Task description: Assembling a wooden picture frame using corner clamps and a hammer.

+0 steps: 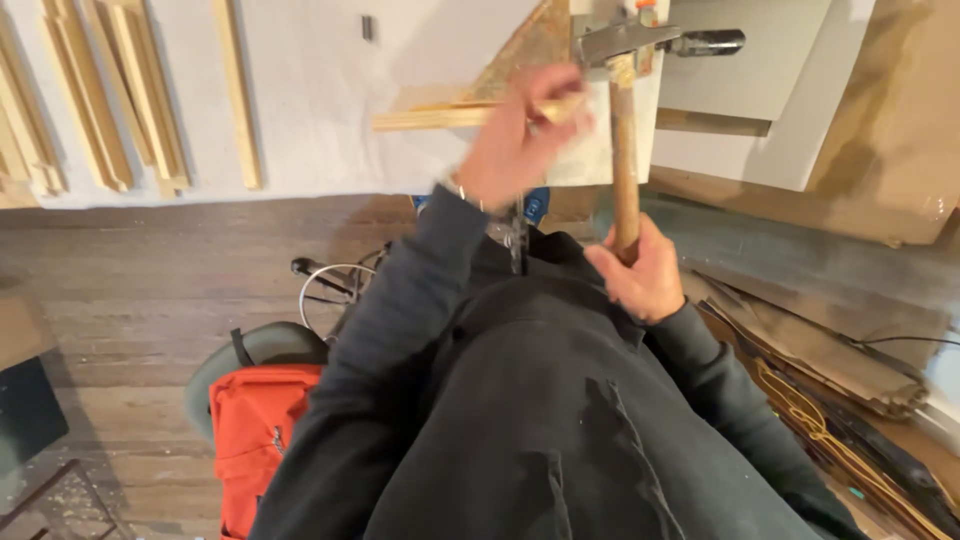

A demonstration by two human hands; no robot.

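Nearest us, our right hand [640, 275] has its fingers wrapped low on the hammer [624, 150] handle, probably for swing leverage. Further out, our left hand [515, 140] pinches the pale wood strip [430, 117] flat on the white tabletop [320, 90], steadying it beside the worn steel head.

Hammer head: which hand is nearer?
Left. The left hand holds a wooden strip just beside the hammer head; the right hand grips the handle's far end, below.
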